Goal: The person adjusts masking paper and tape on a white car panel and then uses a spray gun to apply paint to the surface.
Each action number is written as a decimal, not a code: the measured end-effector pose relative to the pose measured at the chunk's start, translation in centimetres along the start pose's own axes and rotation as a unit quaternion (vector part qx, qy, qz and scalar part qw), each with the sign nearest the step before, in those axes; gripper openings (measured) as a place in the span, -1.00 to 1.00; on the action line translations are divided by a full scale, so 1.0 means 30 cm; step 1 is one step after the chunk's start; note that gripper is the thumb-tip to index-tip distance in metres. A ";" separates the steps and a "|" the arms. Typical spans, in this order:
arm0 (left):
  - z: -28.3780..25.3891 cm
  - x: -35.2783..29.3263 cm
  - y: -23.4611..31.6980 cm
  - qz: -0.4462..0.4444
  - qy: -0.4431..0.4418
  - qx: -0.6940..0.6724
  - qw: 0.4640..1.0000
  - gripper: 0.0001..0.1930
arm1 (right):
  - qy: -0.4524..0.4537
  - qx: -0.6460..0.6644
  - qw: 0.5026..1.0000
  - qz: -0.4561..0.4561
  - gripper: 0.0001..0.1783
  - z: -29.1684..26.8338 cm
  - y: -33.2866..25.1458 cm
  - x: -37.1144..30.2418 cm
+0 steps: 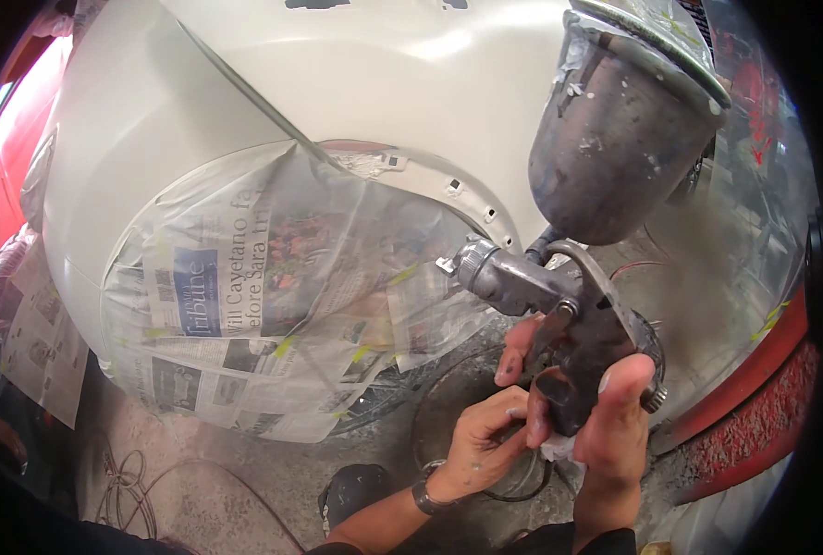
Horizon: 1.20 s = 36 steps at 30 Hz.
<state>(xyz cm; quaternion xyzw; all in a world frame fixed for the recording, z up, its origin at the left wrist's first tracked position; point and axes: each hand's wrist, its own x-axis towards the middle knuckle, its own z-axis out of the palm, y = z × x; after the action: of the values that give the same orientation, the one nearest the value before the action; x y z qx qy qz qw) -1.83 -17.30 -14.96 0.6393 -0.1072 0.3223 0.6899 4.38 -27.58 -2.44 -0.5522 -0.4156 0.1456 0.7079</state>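
A paint spray gun (pixel 559 301) is gripped by my right hand (pixel 613 435), fingers wrapped round its dark handle and trigger. Its metal nozzle faces left, toward the car. On top sits a large, paint-stained metal cup (pixel 620 139), tilted and spotted with pale drips. Below the handle, my left hand (pixel 485 444) is closed beside my right palm, its fingertips partly hidden; what they pinch cannot be made out. A white cloth or paper scrap (pixel 559 450) shows between the hands. Ahead stands a cream-white car body panel (pixel 411 92), its wheel arch covered with newspaper (pixel 245 277).
Several yellow-green tape strips hold the masking sheets. A thin hose (pixel 127 490) lies coiled on the dusty concrete floor (pixel 208 513). A red curved part (pixel 754 407) stands at right, near plastic sheeting (pixel 754 222). Another red panel (pixel 28 148) is at far left.
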 end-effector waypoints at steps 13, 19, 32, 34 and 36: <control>0.002 -0.006 -0.008 0.007 0.011 0.026 1.000 -0.81 | 0.008 -0.001 1.000 0.001 0.21 0.005 -0.004 0.000; 0.011 0.013 -0.003 0.045 0.007 0.050 0.998 -0.81 | 0.032 -0.032 0.999 -0.008 0.11 -0.018 -0.007 0.009; 0.011 0.011 -0.005 0.029 -0.001 -0.007 1.000 -0.82 | 0.000 -0.007 1.000 -0.021 0.12 -0.035 0.003 0.002; 0.007 0.012 -0.005 0.040 -0.015 0.008 0.999 -0.80 | -0.008 0.003 1.000 -0.024 0.15 -0.033 0.003 0.001; 0.006 0.015 -0.004 0.049 -0.023 0.027 0.998 -0.79 | -0.005 0.004 1.000 -0.030 0.17 -0.032 0.002 0.002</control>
<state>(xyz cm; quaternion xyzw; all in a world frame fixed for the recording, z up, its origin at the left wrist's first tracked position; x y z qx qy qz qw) -1.36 -17.33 -14.78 0.6590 -0.1452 0.3441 0.6529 5.14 -28.16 -2.51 -0.5357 -0.4345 0.1292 0.7124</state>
